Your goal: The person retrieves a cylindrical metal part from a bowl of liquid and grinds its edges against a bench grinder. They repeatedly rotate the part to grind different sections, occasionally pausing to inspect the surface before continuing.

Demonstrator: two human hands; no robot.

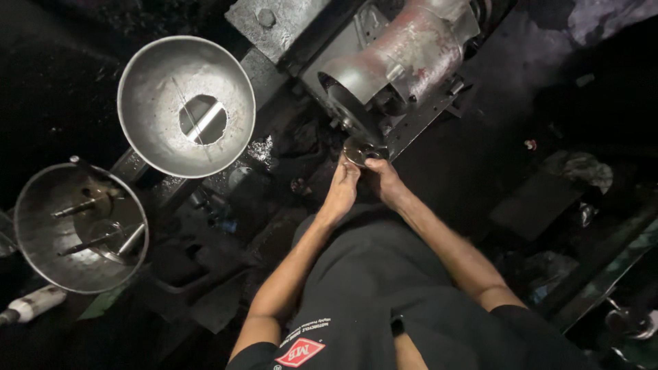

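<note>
Dim scene, light from above, deep black shadows, glare on steel funnels (186,106)

Small round disc (358,151): bare metal, dull sheen, worn face; held between left hand (340,192) and right hand (384,179).
Machine housing (404,55): cast metal, grey, scuffed, with reddish smears, semi-matt.
Grinding wheel guard (349,109): dark metal, rough edge.
Upper funnel bowl (186,106): sheet metal, brushed grey, scratched, soft gloss.
Lower bowl (81,229): sheet metal, tarnished, duller, stained; metal rods inside.
Bench surface (466,164): black, grimy, matt, oily.
Shirt (370,288): black cloth, matt, smooth weave.
</note>
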